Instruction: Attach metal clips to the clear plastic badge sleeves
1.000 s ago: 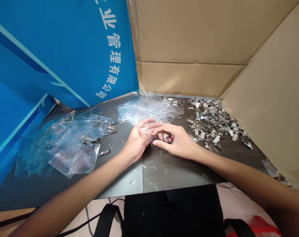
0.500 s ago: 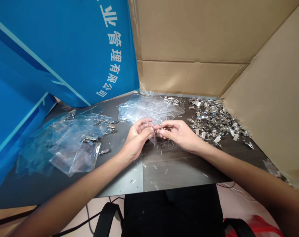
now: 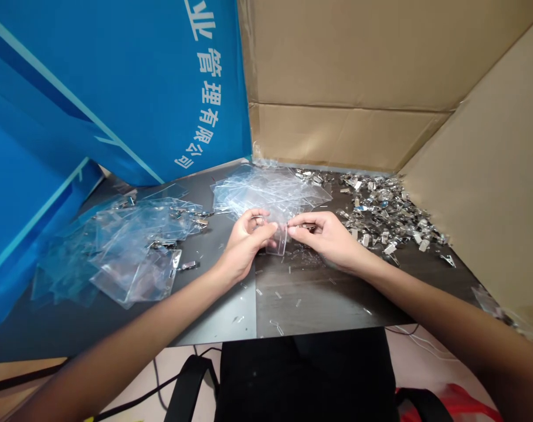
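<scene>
My left hand [image 3: 248, 243] pinches a clear plastic badge holder [image 3: 276, 245] between thumb and fingers, its slotted edge facing right. My right hand [image 3: 325, 234] is closed on a small metal badge clip [image 3: 309, 226], mostly hidden by the fingers. Its fingertips meet the right edge of the holder; whether the clip's strap passes through the slot I cannot tell. Behind the hands lies a pile of clear badge holders [image 3: 266, 190]. On the right spreads a heap of metal clips [image 3: 376, 205]. To the left, badge holders with clips attached [image 3: 134, 252] lie in a loose pile.
Small clear plastic scraps [image 3: 278, 295] are scattered over the dark table [image 3: 319, 310]. A blue printed panel [image 3: 138, 88] stands at the left, and cardboard walls [image 3: 345, 58] close off the back and right. A black chair [image 3: 305, 375] is at the front edge.
The badge holder has turned so its flat face shows more, hanging between the hands. My right hand has shifted slightly right. The view has moved a little.
</scene>
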Motion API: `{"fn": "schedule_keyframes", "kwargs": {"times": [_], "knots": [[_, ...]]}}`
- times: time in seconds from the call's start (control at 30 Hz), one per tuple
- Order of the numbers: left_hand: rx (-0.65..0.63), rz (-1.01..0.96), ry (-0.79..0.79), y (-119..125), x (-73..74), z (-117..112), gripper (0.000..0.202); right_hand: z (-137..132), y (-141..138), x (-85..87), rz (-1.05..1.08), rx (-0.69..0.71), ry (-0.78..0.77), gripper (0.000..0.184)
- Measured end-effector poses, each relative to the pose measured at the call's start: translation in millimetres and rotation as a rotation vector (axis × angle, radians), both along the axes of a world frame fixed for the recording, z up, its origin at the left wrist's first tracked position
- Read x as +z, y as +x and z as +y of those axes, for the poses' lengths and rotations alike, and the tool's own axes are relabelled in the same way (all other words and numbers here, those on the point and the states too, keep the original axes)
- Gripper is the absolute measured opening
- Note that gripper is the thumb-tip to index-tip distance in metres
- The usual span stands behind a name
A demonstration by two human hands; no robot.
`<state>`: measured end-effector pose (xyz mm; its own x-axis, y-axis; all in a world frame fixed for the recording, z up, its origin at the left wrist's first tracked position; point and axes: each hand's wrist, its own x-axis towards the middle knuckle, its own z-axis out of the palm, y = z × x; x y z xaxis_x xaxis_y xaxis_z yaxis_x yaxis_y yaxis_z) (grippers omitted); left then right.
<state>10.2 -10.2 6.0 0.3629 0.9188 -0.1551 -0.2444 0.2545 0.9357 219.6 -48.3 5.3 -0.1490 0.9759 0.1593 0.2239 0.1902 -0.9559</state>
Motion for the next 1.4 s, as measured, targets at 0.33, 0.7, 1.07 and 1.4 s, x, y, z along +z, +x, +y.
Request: {"fn": "schedule_keyframes", "kwargs": {"times": [0.33, 0.7, 1.07, 1.4], "knots": [[0.005, 0.031, 0.023, -1, -1.0, 1, 0.067, -7, -5, 0.8, -0.165, -0.054, 0.073, 0.024], [0.059, 0.139, 0.190, 0, -0.4, -1, 0.055, -6, -5, -1.6, -0.025, -0.045, 0.140, 0.014], [0.126, 0.203, 0.320, 2, -10.1, 1, 0.050, 2, 2, -11.1, 0.211, 0.027, -0.093, 0.033], [0.201, 0.306, 0.585, 2, -6.8, -7, 0.045, -9, -8, 2.4, 0.069, 0.005, 0.014, 0.047]]}}
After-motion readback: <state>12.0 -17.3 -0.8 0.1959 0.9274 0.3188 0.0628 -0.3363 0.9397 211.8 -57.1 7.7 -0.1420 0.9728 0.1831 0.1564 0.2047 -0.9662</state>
